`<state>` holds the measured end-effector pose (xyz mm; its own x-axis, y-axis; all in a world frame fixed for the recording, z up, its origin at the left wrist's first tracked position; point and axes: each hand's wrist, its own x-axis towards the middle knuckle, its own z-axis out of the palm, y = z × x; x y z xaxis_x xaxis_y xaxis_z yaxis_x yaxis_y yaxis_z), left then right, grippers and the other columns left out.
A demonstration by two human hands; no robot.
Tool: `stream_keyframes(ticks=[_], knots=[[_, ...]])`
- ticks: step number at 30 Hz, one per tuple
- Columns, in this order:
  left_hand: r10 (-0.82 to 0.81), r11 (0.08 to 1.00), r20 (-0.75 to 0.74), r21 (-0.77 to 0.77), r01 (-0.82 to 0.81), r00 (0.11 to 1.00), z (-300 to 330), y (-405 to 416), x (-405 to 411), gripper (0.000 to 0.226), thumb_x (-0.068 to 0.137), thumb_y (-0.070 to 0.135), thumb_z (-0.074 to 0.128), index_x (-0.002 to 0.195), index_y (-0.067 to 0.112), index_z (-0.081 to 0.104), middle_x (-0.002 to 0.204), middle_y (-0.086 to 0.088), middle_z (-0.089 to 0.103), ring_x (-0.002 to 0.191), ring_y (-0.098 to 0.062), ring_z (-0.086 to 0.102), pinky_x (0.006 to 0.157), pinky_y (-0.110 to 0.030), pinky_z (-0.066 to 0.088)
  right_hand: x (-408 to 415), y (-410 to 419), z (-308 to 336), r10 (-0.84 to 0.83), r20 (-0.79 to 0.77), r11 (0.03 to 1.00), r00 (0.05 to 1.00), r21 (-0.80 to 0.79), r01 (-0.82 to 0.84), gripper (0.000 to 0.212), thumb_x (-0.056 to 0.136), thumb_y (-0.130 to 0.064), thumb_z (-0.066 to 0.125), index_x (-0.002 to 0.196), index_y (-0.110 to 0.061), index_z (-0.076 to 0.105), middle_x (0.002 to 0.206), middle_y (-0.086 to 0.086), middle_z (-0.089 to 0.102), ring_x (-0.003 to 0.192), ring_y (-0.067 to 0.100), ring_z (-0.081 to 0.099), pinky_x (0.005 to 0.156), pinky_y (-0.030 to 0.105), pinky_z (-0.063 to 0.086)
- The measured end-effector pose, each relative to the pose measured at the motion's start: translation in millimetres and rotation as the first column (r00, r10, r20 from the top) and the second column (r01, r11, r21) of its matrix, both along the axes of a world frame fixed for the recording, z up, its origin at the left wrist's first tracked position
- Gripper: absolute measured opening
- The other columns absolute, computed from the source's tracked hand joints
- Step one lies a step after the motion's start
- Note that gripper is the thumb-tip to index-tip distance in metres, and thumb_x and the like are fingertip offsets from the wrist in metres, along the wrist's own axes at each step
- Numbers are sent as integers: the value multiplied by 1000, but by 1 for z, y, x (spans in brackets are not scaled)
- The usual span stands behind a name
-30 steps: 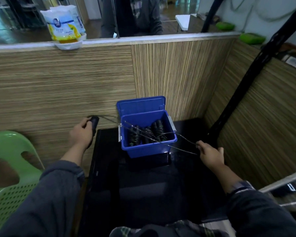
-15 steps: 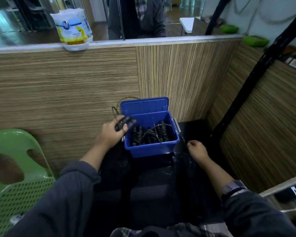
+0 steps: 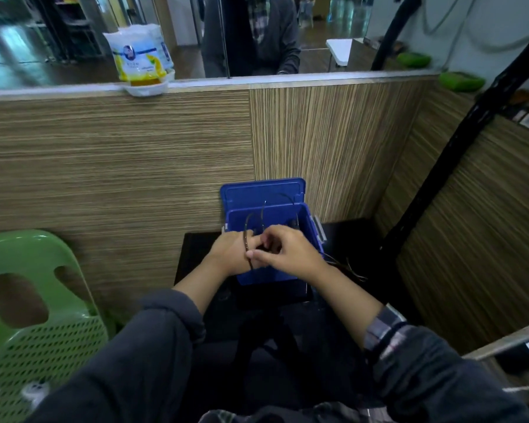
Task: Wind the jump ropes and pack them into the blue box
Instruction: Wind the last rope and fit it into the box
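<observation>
The blue box (image 3: 266,213) stands open on a small black table (image 3: 196,248), its lid upright against the wooden partition. Both my hands meet in front of the box. My left hand (image 3: 231,254) grips the black handles of a jump rope (image 3: 245,239), whose thin dark cord loops up over the hand and the box. My right hand (image 3: 287,253) pinches the cord beside the left hand. More cord trails off to the right over the table (image 3: 345,265). The box's contents are hidden behind my hands.
A green plastic chair (image 3: 28,300) stands at the left. Wooden partition walls close the back and the right. A black slanted pole (image 3: 440,166) rises at the right. A packet of wipes (image 3: 139,61) sits on the partition ledge, and a person stands behind it.
My left hand moved right with the handles to the front of the box. My right hand came in from the right and now holds the cord next to the left hand.
</observation>
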<state>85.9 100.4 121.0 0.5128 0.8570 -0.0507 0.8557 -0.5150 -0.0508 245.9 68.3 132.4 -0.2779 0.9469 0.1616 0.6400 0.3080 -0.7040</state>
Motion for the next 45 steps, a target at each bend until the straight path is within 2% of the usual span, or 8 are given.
stream_keyframes(ticks=[11, 19, 23, 28, 32, 37, 41, 45], knots=[[-250, 961, 256, 187, 206, 934, -23, -9, -28, 60, 85, 56, 40, 132, 24, 59, 80, -2, 63, 63, -23, 63, 53, -28, 45, 22, 24, -2, -291, -31, 953, 956, 77, 293, 10, 91, -10, 51, 93, -2, 56, 92, 13, 58, 80, 20, 50, 74, 26, 37], [-364, 931, 405, 141, 336, 839, -10, -15, -33, 52, 91, 33, 47, 140, 15, 50, 85, -2, 59, 67, -18, 57, 62, -31, 50, 51, 41, -22, -11, 624, 970, 781, 195, -143, 93, 81, 5, 56, 151, -33, 8, 160, -11, 2, 145, 22, 14, 114, 45, 20], [-352, 936, 469, 154, 317, 810, -1, -14, -29, 52, 91, 30, 46, 139, 11, 48, 92, -3, 59, 75, -12, 53, 76, -15, 39, 48, 38, -30, -37, 679, 937, 734, 279, -210, 89, 86, -17, 59, 150, -33, 0, 152, -8, 33, 146, 21, 18, 116, 48, 1], [-385, 922, 459, 143, 361, 801, 3, -13, -22, 53, 92, 31, 41, 143, 17, 35, 99, -9, 61, 79, -21, 59, 76, -34, 51, 46, 41, -33, -60, 689, 915, 723, 328, -236, 94, 80, -24, 64, 148, -40, 1, 128, -7, 56, 132, 24, 42, 111, 60, 9], [-377, 922, 539, 138, 362, 754, 6, -14, -14, 52, 93, 29, 39, 143, 16, 34, 106, -6, 59, 85, -17, 57, 80, -29, 48, 43, 46, -35, 145, 387, 985, 911, 34, -171, 56, 76, -53, 45, 127, -31, 49, 127, -9, 53, 129, 12, 41, 114, 43, 8], [-182, 983, 696, 116, 140, 695, 1, -7, -20, 47, 94, 43, 42, 138, 26, 43, 100, 2, 59, 85, -15, 58, 79, -37, 51, 39, 39, -28, 25, -90, 965, 996, -257, -48, 21, 85, -23, 49, 86, -41, 60, 93, -2, 68, 105, 21, 57, 104, 38, 39], [-61, 997, 737, 77, 6, 673, 6, -6, -15, 50, 90, 60, 46, 135, 38, 43, 108, 2, 62, 98, -14, 61, 86, -39, 51, 27, 37, -20, 19, 461, 996, 887, 72, -59, 47, 87, -40, 18, 99, -23, 60, 95, 0, 69, 102, 20, 56, 102, 33, 13], [26, 982, 754, 103, -157, 657, 4, -2, -15, 44, 92, 55, 41, 130, 36, 50, 106, 3, 65, 95, -13, 62, 83, -35, 52, 24, 33, -28, -31, 600, 979, 799, 179, -96, 38, 92, -41, 33, 118, -17, 47, 91, 3, 70, 95, 25, 61, 99, 37, 21]])
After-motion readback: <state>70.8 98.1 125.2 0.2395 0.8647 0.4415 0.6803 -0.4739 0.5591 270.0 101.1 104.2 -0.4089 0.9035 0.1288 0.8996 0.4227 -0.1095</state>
